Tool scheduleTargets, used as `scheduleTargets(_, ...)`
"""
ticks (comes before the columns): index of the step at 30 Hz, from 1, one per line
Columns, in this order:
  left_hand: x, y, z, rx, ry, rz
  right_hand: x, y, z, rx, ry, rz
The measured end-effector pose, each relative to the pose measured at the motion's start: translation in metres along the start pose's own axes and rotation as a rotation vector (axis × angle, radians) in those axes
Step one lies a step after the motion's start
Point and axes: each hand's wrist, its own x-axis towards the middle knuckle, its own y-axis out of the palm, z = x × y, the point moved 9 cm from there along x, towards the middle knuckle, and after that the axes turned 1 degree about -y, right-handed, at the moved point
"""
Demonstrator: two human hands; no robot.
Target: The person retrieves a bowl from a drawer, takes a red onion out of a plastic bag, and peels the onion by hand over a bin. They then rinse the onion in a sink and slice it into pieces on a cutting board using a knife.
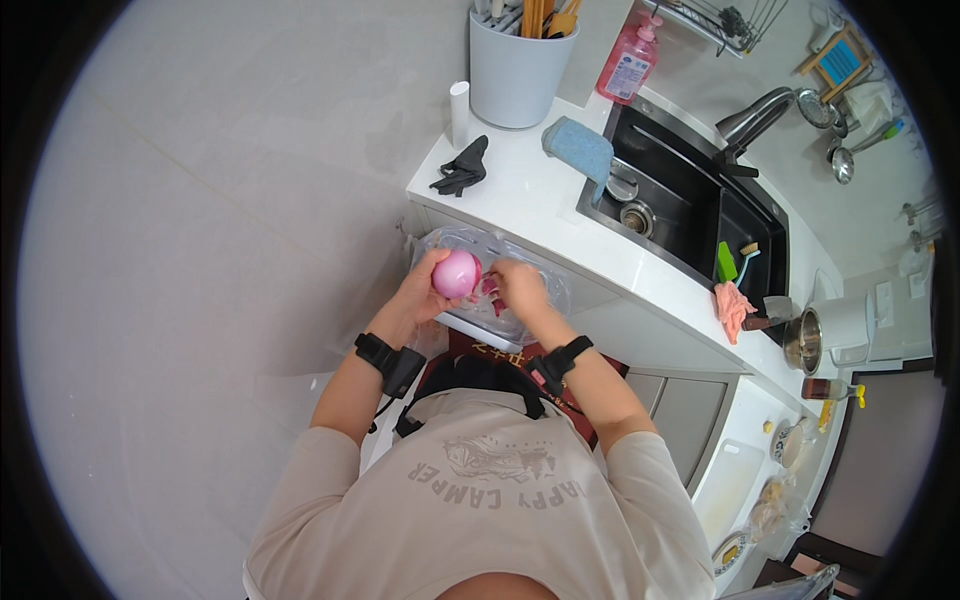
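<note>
My left hand (417, 300) holds a partly peeled red onion (454, 274), its smooth pink side facing up and darker skin along its right edge. Just to the right of it, my right hand (522, 288) has its fingers curled together around a bit of dark pink onion skin (490, 286). Its fingertips are partly hidden. Both hands are above a waste bin (480, 331) with a white rim, lined with a clear plastic bag (551, 289). More pink scraps show below my right fingers; whether they hang or lie in the bag, I cannot tell.
The white counter (517, 191) runs along the bin's far side. On it are a black glove (463, 168), a white tube (460, 116), a utensil holder (517, 79), a blue cloth (577, 146) and a pink pump bottle (628, 67). A black sink (675, 176) with a faucet (754, 124) is beyond.
</note>
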Motion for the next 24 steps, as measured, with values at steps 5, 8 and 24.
scheduleTargets(5,-0.008,-0.001,-0.011,0.131,0.150,-0.109,0.000,0.005,-0.021,0.044,0.106,0.111)
scheduleTargets(8,-0.008,-0.005,-0.024,0.346,0.265,-0.186,-0.002,0.014,-0.011,0.210,0.090,0.203)
scheduleTargets(24,-0.030,0.060,-0.063,1.296,0.669,-0.186,0.006,-0.055,0.062,0.202,-0.134,-0.045)
